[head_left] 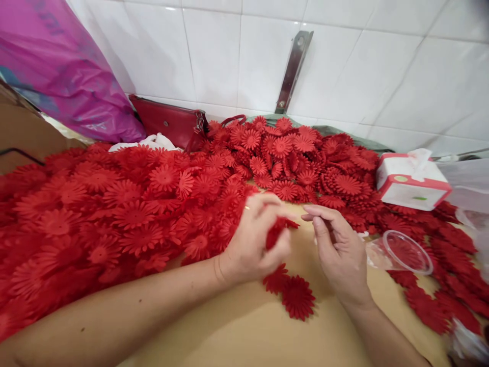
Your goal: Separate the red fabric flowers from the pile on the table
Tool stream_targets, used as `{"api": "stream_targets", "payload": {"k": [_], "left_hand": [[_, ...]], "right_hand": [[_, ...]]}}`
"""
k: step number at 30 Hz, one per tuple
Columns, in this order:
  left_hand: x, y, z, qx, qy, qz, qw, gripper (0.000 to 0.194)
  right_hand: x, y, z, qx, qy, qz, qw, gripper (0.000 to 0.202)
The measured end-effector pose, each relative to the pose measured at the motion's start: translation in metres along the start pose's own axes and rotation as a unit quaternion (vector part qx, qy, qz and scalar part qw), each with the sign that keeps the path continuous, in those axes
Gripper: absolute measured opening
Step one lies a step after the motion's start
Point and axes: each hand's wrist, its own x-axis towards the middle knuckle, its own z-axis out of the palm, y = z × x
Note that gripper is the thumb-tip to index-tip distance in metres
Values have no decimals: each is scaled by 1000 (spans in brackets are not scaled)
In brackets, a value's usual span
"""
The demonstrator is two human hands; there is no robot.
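My left hand (pixel 254 242) is over the middle of the tan table (pixel 229 326), blurred, a ring on one finger, its thumb and fingers apart. Red petals show behind and below it. To its right, my right hand (pixel 338 247) has thumb and fingertips pressed together; anything between them is too small to make out. A dark red flower (pixel 298 298) lies on the table below the hands, beside another red flower (pixel 275 279). Loose red flowers (pixel 133 219) form a big heap on the left.
More red flowers (pixel 282 148) are piled by the tiled wall. At the right are a tissue box (pixel 414 188) and a clear plastic cup (pixel 407 252) on its side. Behind the left heap are a red purse (pixel 164 120) and a purple bag (pixel 72 76).
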Motion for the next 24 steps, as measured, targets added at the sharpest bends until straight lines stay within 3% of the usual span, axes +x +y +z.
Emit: {"api": "stream_targets", "payload": {"k": [2, 4, 7, 11, 14, 18, 21, 24], "left_hand": [[-3, 4, 0, -16, -169, 86, 982, 22], [-7, 6, 3, 22, -290, 147, 945, 34], [-14, 6, 11, 89, -357, 162, 916, 36], [-17, -2, 18, 65, -340, 139, 928, 18], [-13, -12, 18, 19, -308, 49, 950, 5], [-4, -26, 11, -28, -175, -116, 977, 8], [1, -30, 6, -48, -88, -148, 984, 9], [3, -27, 3, -97, -58, -142, 983, 16]], "right_hand": [[1, 1, -2, -8, 4, 15, 1000, 22], [1, 3, -3, -8, 6, 27, 1000, 23], [1, 6, -4, -3, 4, 31, 1000, 23], [0, 10, -3, -3, 6, 12, 1000, 21], [1, 11, -2, 2, 10, 8, 1000, 19], [1, 10, -2, 7, 19, 0, 1000, 18], [-1, 9, 0, 13, 13, -8, 1000, 17], [-6, 10, 4, 23, -24, -23, 999, 21]]}}
